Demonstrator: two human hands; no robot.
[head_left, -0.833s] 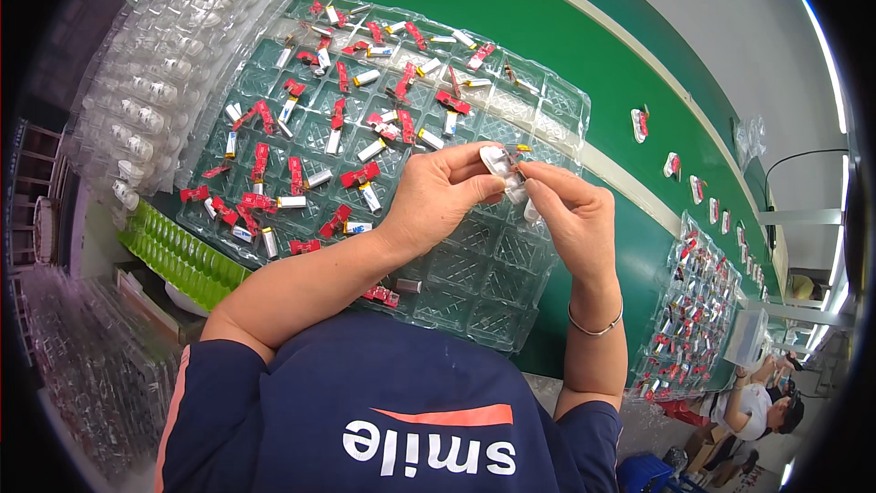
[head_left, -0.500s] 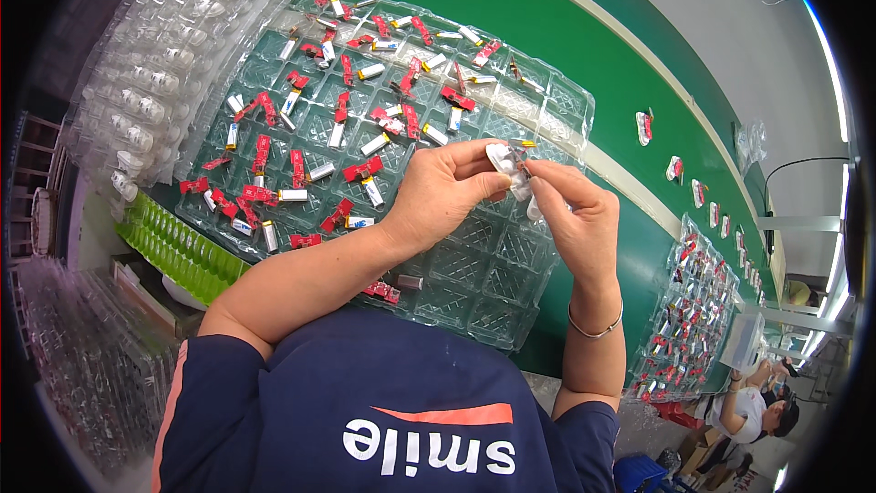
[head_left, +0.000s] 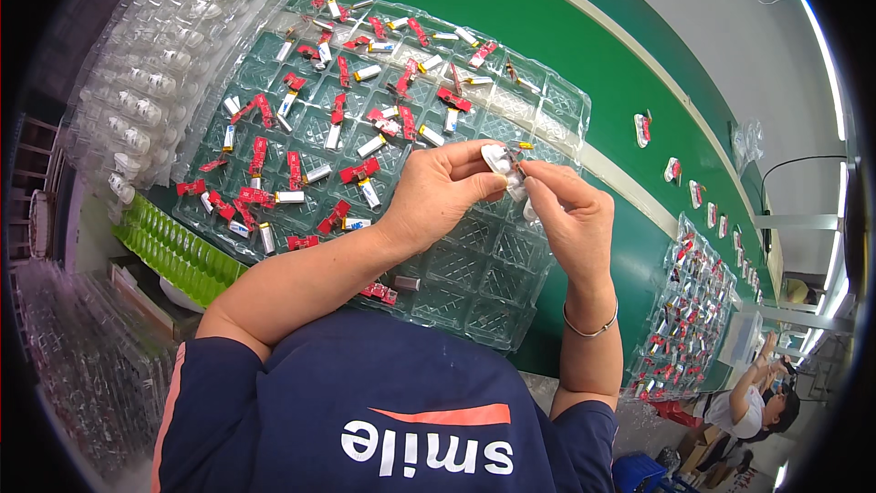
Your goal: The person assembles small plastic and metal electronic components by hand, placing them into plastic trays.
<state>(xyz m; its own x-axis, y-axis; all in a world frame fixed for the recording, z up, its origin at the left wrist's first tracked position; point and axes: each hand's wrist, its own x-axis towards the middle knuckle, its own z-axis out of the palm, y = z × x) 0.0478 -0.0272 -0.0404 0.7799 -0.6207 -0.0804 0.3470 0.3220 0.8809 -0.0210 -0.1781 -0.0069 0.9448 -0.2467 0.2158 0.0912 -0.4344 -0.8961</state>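
Over a clear compartment tray (head_left: pixel 447 260), my left hand (head_left: pixel 445 192) pinches a small white plastic housing (head_left: pixel 495 158) between thumb and fingers. My right hand (head_left: pixel 577 219) meets it from the other side, its thumb and index finger closed at the edge of the housing. Something small and dark shows inside the housing there; what exactly the right fingertips grip is too small to make out. Part of another white piece (head_left: pixel 530 211) shows beside the right fingers. Red circuit boards (head_left: pixel 359 171) wired to silvery battery cells (head_left: pixel 368 193) lie in many tray compartments.
Stacked clear trays of white housings (head_left: pixel 151 82) stand at the left, near a green ribbed tray (head_left: pixel 178 242). Along the green table (head_left: pixel 611 64), white and red assemblies (head_left: pixel 642 130) sit in a row. Another filled tray (head_left: pixel 689 310) lies right, with a co-worker (head_left: pixel 753 406) beyond.
Both hands keep their hold and have shifted very slightly left, with little change in the housing's pose. The co-worker at the far right has moved their arms.
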